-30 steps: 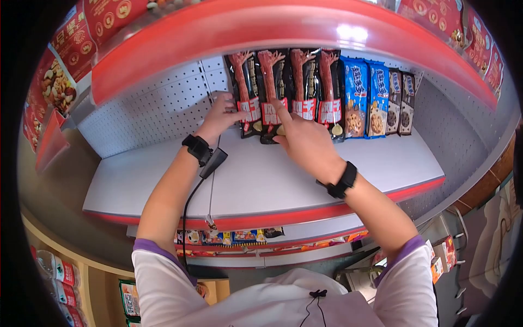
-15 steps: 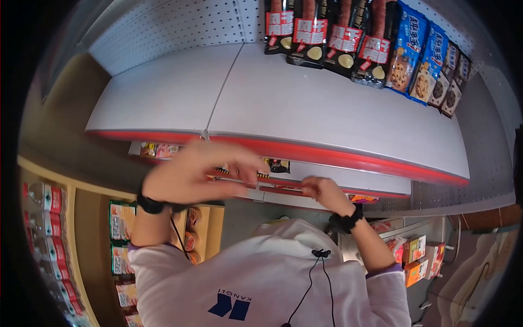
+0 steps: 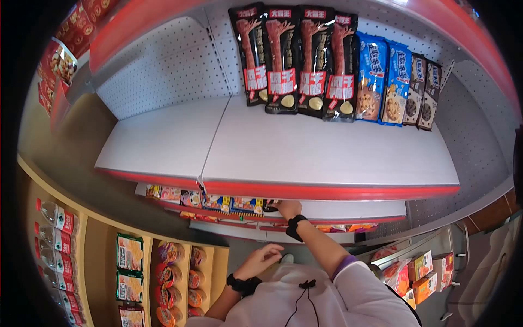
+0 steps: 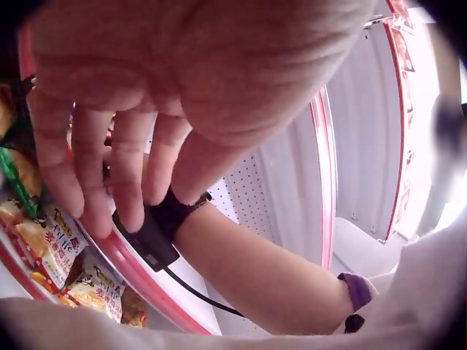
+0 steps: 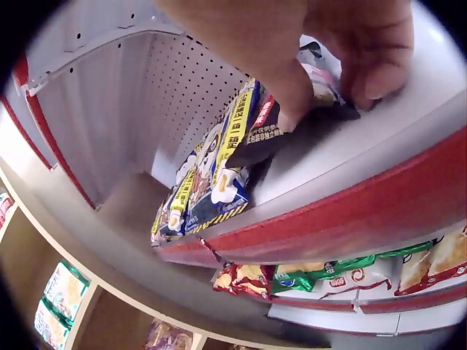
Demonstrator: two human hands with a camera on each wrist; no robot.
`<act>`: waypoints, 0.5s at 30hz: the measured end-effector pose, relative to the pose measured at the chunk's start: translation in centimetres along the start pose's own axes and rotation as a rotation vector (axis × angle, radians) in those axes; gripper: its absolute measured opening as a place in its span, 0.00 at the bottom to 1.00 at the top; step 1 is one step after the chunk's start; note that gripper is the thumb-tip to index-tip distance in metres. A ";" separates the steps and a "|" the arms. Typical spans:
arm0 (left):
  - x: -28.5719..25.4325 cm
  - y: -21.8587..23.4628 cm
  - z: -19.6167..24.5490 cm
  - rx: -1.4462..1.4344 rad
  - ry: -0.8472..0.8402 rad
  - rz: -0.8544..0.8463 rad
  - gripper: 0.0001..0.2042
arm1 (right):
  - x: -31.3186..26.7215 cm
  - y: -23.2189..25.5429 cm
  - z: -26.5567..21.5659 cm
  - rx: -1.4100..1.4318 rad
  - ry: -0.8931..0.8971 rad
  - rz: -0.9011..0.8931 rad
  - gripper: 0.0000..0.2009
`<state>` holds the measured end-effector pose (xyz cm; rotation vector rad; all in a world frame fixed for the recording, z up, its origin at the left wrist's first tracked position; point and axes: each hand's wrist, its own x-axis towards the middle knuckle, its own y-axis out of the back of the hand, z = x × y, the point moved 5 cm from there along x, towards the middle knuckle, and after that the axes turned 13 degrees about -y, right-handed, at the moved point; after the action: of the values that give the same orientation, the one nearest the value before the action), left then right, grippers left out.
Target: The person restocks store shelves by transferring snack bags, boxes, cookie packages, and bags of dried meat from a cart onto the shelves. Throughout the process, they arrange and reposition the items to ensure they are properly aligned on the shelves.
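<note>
My right hand reaches onto the lower shelf under the red-edged one. Its thumb and fingers pinch a black snack bag with white print, in the right wrist view. That bag stands beside blue-and-yellow snack bags, at the right end of their row. My left hand hangs in front of the shirt, below the shelves and away from the goods. The left wrist view shows its fingers loosely bent with nothing in them.
Above, a white shelf holds black meat-snack packs, blue cookie packs and dark cookie packs. Its red front edge overhangs the right hand. Bottles and cup noodles fill a wooden rack at left. Boxes stand at lower right.
Both hands have left the black packs on the upper shelf and come down. The right hand has reached onto the lower shelf and taken hold of a black bag; the left has drawn back toward the body.
</note>
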<state>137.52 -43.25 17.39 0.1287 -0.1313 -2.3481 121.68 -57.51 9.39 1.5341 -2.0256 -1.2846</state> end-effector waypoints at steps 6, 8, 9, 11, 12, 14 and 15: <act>-0.7 1.5 -2.3 0.044 -0.007 0.250 0.11 | 2.1 -2.3 1.8 0.079 0.049 -0.037 0.13; -0.4 1.1 -2.4 0.066 -0.009 0.261 0.11 | 2.1 -1.3 2.1 0.074 0.060 0.040 0.11; -0.2 0.6 -2.6 0.019 -0.007 0.240 0.11 | 1.9 -0.7 2.3 0.076 0.065 0.108 0.09; 0.3 0.2 -2.9 -0.029 -0.013 0.221 0.11 | 2.7 -0.2 3.3 0.121 0.103 0.116 0.10; 0.6 0.2 -3.0 -0.032 -0.031 0.201 0.11 | 2.7 0.4 3.7 0.118 0.117 0.126 0.11; 1.4 0.2 -3.3 -0.044 -0.059 0.185 0.11 | 2.4 2.3 4.3 0.125 0.143 0.190 0.15; 1.7 0.7 -3.4 -0.015 -0.055 0.200 0.12 | 2.0 3.1 4.5 0.116 0.146 0.194 0.15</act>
<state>137.22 -45.13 14.04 0.0410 -0.1467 -2.1536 115.96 -57.08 8.75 1.3941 -2.1258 -0.9704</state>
